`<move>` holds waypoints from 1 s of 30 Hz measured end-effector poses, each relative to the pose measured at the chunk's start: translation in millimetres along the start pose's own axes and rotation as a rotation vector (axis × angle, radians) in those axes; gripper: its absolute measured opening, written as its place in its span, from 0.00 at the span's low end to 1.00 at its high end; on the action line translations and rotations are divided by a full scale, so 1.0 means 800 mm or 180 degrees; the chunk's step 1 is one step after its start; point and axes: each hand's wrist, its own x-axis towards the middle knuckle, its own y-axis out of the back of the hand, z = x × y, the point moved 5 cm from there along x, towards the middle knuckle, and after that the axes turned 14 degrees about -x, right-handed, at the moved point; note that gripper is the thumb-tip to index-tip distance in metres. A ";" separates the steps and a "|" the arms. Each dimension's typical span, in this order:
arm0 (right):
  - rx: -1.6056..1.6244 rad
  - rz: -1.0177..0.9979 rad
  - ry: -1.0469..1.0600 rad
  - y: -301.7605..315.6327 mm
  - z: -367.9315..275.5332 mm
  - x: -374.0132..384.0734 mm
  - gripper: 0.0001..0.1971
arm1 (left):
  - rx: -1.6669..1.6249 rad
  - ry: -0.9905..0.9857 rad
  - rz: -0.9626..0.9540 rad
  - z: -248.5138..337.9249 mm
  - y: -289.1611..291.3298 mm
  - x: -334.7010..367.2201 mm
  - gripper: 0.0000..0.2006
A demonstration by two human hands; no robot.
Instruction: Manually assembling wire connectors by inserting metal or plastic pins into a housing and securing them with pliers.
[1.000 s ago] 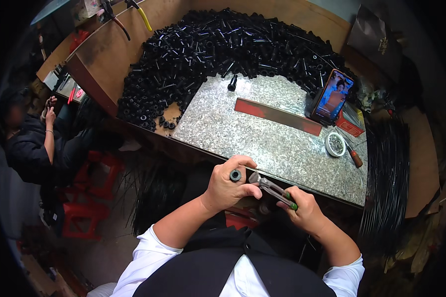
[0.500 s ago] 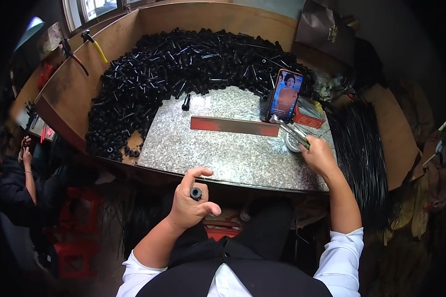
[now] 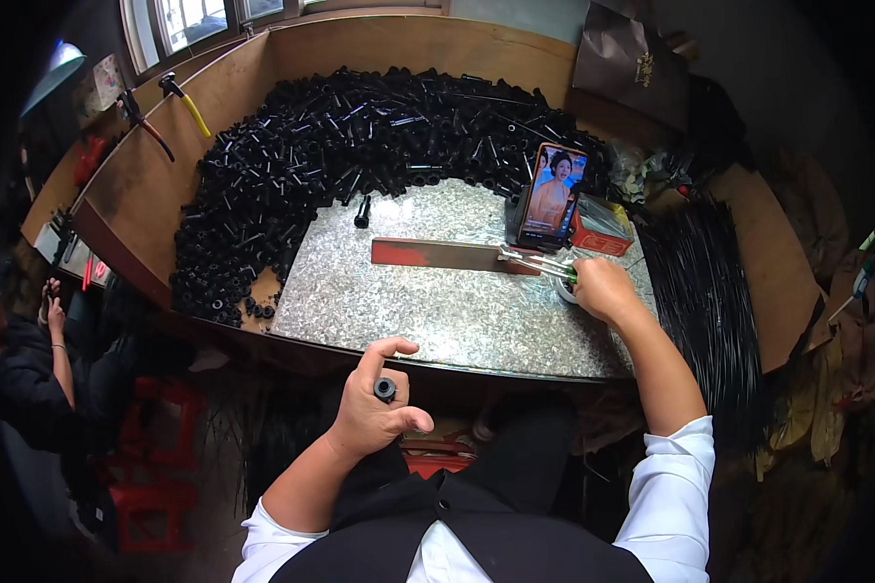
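Observation:
My left hand (image 3: 367, 400) is held before the slab's front edge, its lower fingers curled round a short black tubular part (image 3: 385, 390) with its round hole facing up. The index finger and thumb of that hand are spread apart. In my right hand (image 3: 605, 289) is a pair of pliers (image 3: 542, 263) with green on the handle, jaws pointing left. Their tip appears over or against the right end of a red and dark flat bar (image 3: 437, 255) lying on the speckled slab (image 3: 408, 311). A small round container (image 3: 565, 291) is partly hidden beneath my right hand.
Black tubular parts (image 3: 292, 155) are heaped along the wooden wall; one (image 3: 363, 212) lies apart. A phone (image 3: 552, 197) stands by a red box (image 3: 601, 229). Long black strands (image 3: 705, 301) lie at right. Two pliers hang at left (image 3: 187, 102). Another person's hand (image 3: 52, 309) shows far left.
My right hand has moved left with the pliers, from below the phone to the bar's right end. My left hand stays almost in place with the black part. The view has tilted slightly.

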 end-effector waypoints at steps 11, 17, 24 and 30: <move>0.0121 0.0193 -0.0083 0.013 -0.001 -0.009 0.09 | 0.0015 0.0015 0.0021 -0.006 0.002 0.000 0.43; 0.1225 0.1444 0.0024 0.036 -0.024 -0.043 0.05 | 0.0056 -0.0001 0.0057 -0.005 -0.005 0.004 0.44; 0.3611 0.1219 0.1373 0.075 -0.169 -0.119 0.06 | 0.0281 0.0094 0.0085 -0.012 -0.008 0.003 0.45; 0.4037 0.1332 0.2046 0.078 -0.220 -0.143 0.11 | 0.0336 -0.0084 0.0197 -0.001 -0.015 0.004 0.31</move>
